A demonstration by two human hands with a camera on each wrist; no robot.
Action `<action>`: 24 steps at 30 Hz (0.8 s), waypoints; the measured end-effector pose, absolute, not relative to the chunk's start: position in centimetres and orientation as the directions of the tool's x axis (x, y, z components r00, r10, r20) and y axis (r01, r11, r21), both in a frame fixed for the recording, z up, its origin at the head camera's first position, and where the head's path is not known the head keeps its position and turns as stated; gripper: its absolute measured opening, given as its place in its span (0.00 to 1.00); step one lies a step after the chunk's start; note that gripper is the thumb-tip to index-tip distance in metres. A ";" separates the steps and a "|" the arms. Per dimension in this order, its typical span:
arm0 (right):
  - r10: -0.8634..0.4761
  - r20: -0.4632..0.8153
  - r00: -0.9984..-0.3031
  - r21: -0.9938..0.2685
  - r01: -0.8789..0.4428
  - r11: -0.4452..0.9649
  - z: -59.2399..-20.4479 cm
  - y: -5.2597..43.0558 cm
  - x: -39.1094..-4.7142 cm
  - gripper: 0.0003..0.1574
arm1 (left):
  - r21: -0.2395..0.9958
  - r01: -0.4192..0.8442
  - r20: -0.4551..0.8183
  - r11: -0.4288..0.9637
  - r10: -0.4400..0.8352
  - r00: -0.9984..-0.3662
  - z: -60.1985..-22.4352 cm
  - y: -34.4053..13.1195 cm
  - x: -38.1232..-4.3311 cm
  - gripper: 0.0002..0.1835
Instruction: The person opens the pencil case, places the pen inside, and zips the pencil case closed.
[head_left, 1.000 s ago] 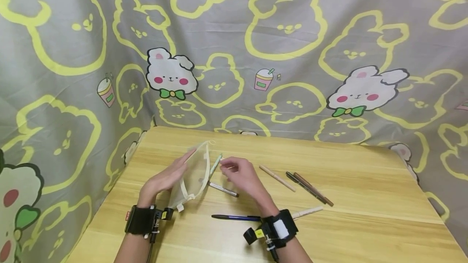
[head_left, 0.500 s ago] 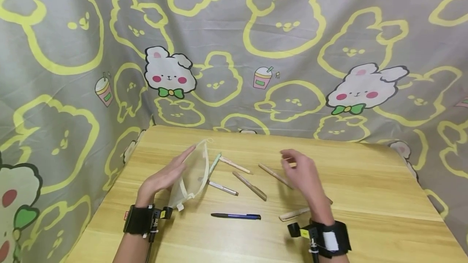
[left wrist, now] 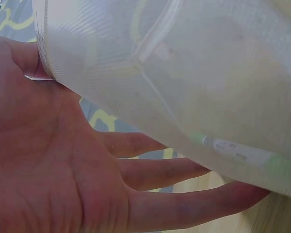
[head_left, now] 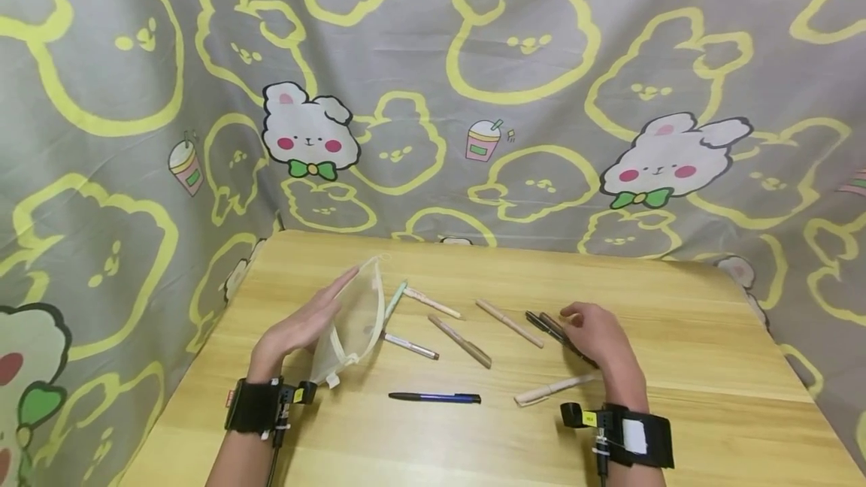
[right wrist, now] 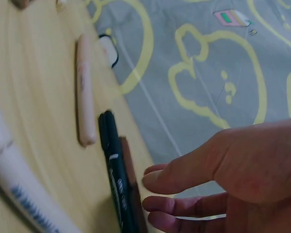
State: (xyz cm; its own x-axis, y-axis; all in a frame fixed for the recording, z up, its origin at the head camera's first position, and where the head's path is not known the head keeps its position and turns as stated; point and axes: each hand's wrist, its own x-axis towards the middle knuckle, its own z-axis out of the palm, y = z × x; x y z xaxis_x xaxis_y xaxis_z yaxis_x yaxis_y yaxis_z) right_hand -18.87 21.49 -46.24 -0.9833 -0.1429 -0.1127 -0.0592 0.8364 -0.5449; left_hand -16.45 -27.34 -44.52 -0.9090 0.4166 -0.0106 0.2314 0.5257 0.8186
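In the head view my left hand (head_left: 298,329) steadies a see-through mesh pouch (head_left: 357,307), tilted up with its zipped opening toward the pens. Its fingers lie straight behind the mesh, and the thumb sits at the pouch edge. A green-ended pen (left wrist: 242,154) shows through the mesh in the left wrist view. Over at the right, my right hand (head_left: 602,337) hovers with loosely bent fingers beside a black marker (right wrist: 117,179) and a brown pen (right wrist: 131,177). Thumb and fingertips stand apart, close to the brown pen. The hand partly covers both pens in the head view.
Between the hands lie a beige pen (head_left: 509,323), a grey-brown pen (head_left: 460,340), a pale pink pen (head_left: 433,303) and a silver pen (head_left: 411,346). Nearer me are a blue pen (head_left: 435,397) and a cream pen (head_left: 551,391). A patterned curtain (head_left: 419,126) borders the wooden table (head_left: 473,442).
My right hand has moved from beside the pouch across to the right, uncovering the pale pink and grey-brown pens. The left hand and pouch stay put.
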 end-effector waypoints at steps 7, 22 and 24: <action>-0.149 -0.147 -0.978 -0.529 -0.049 0.847 -46.7 22.0 -19.0 0.18 | 0.829 0.240 -0.008 0.504 0.440 -0.898 -44.2 -27.3 -17.0 0.33; -0.112 -0.106 -0.988 -0.525 -0.040 0.850 -46.8 21.9 -18.9 0.21 | 0.831 0.255 0.000 0.495 0.458 -0.889 -44.5 -27.7 -16.6 0.31; -0.097 -0.081 -0.992 -0.530 -0.039 0.847 -46.4 21.8 -18.7 0.22 | 0.826 0.260 0.002 0.499 0.460 -0.888 -44.4 -27.7 -16.6 0.31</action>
State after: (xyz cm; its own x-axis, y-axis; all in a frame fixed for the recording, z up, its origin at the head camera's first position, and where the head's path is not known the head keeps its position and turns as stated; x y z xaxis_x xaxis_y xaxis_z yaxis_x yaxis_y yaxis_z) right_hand -18.74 21.82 -46.39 -0.9920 -0.0968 -0.0812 -0.0392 0.8469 -0.5304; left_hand -16.60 -27.68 -44.44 -0.8880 0.4599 0.0018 0.2603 0.4993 0.8264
